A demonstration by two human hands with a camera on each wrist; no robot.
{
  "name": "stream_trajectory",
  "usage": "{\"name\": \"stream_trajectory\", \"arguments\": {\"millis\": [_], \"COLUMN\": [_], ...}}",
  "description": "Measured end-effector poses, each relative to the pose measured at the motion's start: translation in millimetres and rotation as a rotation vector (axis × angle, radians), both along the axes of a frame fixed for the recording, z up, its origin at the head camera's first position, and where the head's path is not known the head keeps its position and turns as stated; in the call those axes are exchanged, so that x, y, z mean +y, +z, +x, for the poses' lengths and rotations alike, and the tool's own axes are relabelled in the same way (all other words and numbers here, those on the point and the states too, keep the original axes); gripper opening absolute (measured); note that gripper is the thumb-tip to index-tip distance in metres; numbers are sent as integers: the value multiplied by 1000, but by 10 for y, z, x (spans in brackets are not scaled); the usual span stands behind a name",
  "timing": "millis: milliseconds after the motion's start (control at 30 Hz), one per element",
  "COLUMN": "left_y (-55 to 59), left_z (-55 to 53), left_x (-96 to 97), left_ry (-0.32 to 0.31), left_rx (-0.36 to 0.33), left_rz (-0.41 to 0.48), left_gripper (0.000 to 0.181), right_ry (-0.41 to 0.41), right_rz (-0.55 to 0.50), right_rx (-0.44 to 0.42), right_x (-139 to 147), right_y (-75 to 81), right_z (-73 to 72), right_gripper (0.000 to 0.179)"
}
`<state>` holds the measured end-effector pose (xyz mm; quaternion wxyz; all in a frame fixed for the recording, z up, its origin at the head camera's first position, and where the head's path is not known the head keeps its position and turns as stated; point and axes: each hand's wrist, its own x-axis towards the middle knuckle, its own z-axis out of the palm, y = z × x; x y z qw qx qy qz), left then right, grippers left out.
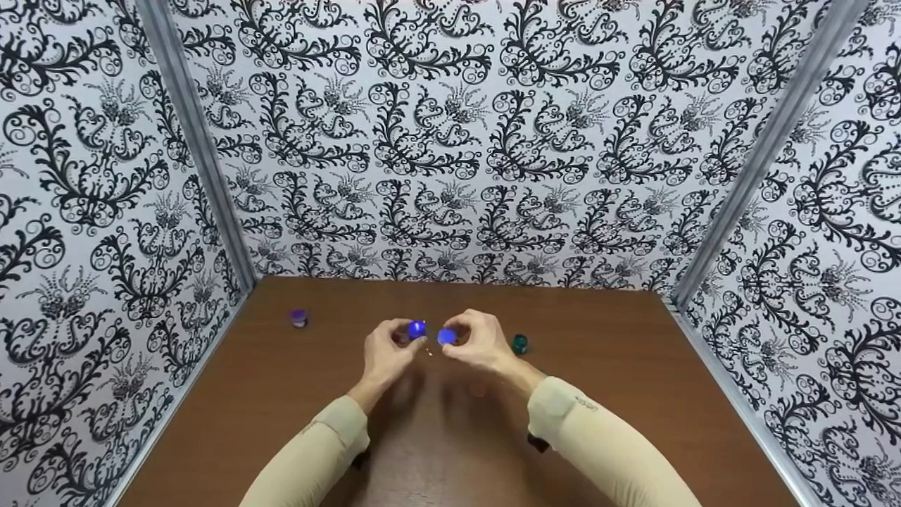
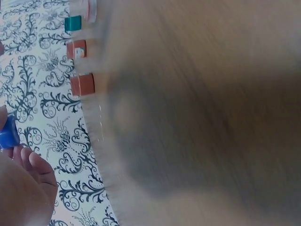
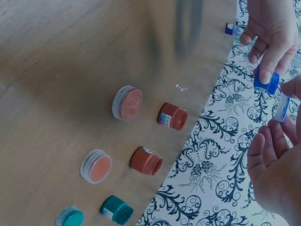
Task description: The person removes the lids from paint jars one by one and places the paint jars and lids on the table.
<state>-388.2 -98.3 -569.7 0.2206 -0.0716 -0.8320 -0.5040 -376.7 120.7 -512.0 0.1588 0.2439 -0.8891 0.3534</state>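
In the head view my left hand (image 1: 387, 355) grips a small blue paint jar (image 1: 417, 329) above the table. My right hand (image 1: 482, 341) pinches a round blue lid (image 1: 447, 336) just to its right, with a small gap between the two. From the right wrist, the jar (image 3: 266, 81) appears with the left thumb across it, and the lid (image 3: 282, 108) has a clear rim. Part of the blue jar (image 2: 8, 133) also shows at the left wrist view's edge, with curled fingertips beside it.
A purple-capped jar (image 1: 299, 318) stands at the table's left, a teal jar (image 1: 520, 343) right of my hands. The right wrist view shows reddish-brown jars (image 3: 146, 161), a teal jar (image 3: 116, 210) and detached lids (image 3: 96, 166) on the brown table (image 1: 450, 458). Patterned walls (image 1: 450, 141) surround it.
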Motion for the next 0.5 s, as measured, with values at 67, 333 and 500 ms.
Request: {"name": "stream_trajectory", "arguments": {"millis": [67,333,500], "left_y": [-11,-69,-99], "left_z": [-27,-127,-173], "left_x": [-17,-92,-86], "left_ry": [22,64,63], "left_rx": [-7,-49,-95], "left_rz": [-9,-49,-70], "left_gripper": [33,31,34], "right_ry": [4,22,29], "right_rz": [9,62,68], "right_rx": [-7,-17,-41], "right_x": [11,34,43], "right_y": [-32,-242,-345], "right_z": [11,38,89], "right_gripper": [33,30,28]}}
